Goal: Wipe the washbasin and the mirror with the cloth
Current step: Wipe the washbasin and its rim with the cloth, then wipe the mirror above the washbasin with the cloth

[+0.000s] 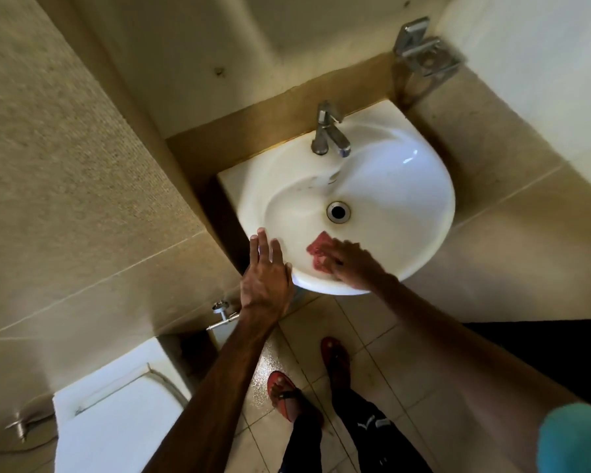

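Evidently bracing with left hand [265, 271] flat on near-left rim of washbasin [434, 186], fingers straight, slightly apart. Pressing red cloth [318, 252] with right hand [354, 264] on inner wall beside near rim; cannot tell whether those blurred fingers clamp it.

Left hand [265, 274] flat, right hand [352, 264] blurred.

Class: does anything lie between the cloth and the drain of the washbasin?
Nothing visible does: only bare washbasin surface separates the cloth, under the right hand, from the drain.
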A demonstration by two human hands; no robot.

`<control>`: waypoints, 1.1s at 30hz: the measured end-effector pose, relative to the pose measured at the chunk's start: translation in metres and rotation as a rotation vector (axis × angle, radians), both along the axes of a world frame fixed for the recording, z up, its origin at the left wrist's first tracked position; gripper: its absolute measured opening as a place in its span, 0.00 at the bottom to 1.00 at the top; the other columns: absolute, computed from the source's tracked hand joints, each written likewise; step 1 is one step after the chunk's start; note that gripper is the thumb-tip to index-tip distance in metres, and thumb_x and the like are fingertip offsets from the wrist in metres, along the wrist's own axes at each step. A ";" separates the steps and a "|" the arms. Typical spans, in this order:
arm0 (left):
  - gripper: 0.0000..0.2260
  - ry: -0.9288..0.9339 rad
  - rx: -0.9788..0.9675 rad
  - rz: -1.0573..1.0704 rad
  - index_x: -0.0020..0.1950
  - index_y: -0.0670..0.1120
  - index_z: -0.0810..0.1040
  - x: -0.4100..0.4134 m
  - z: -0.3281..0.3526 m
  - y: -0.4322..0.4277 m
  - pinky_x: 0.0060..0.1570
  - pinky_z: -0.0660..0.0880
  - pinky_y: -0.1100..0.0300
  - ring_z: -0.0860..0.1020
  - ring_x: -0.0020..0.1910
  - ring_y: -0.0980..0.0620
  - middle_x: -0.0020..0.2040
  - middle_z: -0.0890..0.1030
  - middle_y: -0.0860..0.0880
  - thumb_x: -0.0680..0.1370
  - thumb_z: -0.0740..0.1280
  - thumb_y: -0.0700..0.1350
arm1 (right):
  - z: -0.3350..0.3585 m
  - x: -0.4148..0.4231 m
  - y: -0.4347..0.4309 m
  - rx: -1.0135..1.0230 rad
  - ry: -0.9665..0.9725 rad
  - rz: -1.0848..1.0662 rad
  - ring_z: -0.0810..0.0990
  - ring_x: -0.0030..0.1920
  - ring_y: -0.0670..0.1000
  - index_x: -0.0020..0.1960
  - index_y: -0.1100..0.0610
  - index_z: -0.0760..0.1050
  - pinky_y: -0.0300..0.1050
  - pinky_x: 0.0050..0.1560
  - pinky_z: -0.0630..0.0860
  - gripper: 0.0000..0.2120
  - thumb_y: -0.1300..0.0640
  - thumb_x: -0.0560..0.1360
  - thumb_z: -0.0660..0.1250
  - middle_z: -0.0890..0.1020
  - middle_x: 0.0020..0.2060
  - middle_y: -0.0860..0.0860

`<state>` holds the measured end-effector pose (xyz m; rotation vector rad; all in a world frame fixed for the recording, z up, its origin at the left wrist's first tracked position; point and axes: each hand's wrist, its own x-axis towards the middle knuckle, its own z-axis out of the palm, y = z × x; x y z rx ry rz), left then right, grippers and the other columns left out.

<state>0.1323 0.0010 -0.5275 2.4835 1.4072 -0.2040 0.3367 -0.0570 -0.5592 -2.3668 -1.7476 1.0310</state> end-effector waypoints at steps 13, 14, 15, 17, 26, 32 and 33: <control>0.29 0.088 -0.227 0.015 0.80 0.48 0.58 -0.004 0.031 0.004 0.72 0.68 0.47 0.57 0.79 0.41 0.82 0.51 0.44 0.80 0.62 0.50 | 0.047 -0.001 -0.050 -0.040 0.191 -0.044 0.83 0.63 0.53 0.76 0.50 0.74 0.40 0.64 0.76 0.34 0.51 0.72 0.80 0.82 0.68 0.54; 0.27 0.037 -0.296 0.055 0.78 0.47 0.62 -0.007 0.037 -0.003 0.71 0.68 0.49 0.63 0.77 0.42 0.81 0.58 0.44 0.79 0.63 0.49 | 0.058 -0.004 -0.050 -0.041 0.189 -0.043 0.83 0.64 0.53 0.75 0.51 0.75 0.37 0.64 0.76 0.32 0.54 0.73 0.80 0.82 0.67 0.54; 0.25 -0.024 -0.379 0.116 0.76 0.46 0.67 -0.013 0.046 -0.012 0.69 0.69 0.51 0.69 0.73 0.42 0.77 0.66 0.43 0.78 0.63 0.49 | 0.068 -0.006 -0.048 -0.036 0.199 -0.045 0.83 0.64 0.51 0.74 0.52 0.77 0.33 0.62 0.75 0.29 0.55 0.74 0.79 0.83 0.66 0.53; 0.24 -0.143 -0.449 0.209 0.70 0.49 0.73 -0.027 0.059 -0.035 0.61 0.77 0.49 0.79 0.62 0.40 0.64 0.80 0.43 0.75 0.60 0.54 | 0.090 -0.012 -0.047 -0.005 0.278 -0.091 0.81 0.62 0.46 0.70 0.55 0.79 0.25 0.57 0.72 0.23 0.58 0.76 0.77 0.84 0.63 0.50; 0.12 -0.398 -0.418 0.387 0.58 0.47 0.81 -0.099 0.167 -0.105 0.57 0.78 0.55 0.83 0.53 0.49 0.54 0.85 0.48 0.78 0.64 0.49 | 0.205 -0.064 -0.070 0.236 0.949 -0.613 0.88 0.51 0.50 0.68 0.56 0.78 0.38 0.46 0.83 0.16 0.59 0.81 0.71 0.87 0.56 0.54; 0.12 -0.638 -0.283 0.365 0.63 0.46 0.80 -0.100 0.260 -0.086 0.59 0.77 0.60 0.81 0.55 0.53 0.59 0.83 0.51 0.81 0.65 0.43 | 0.279 -0.084 -0.057 0.282 1.273 -0.753 0.87 0.57 0.54 0.68 0.57 0.77 0.47 0.52 0.83 0.16 0.56 0.81 0.69 0.86 0.59 0.57; 0.12 -0.677 -0.253 0.335 0.64 0.46 0.79 -0.097 0.276 -0.082 0.58 0.77 0.61 0.81 0.56 0.54 0.59 0.83 0.51 0.81 0.65 0.44 | 0.293 -0.084 -0.054 0.290 1.300 -0.743 0.87 0.58 0.54 0.68 0.58 0.77 0.48 0.54 0.83 0.16 0.55 0.81 0.69 0.86 0.59 0.57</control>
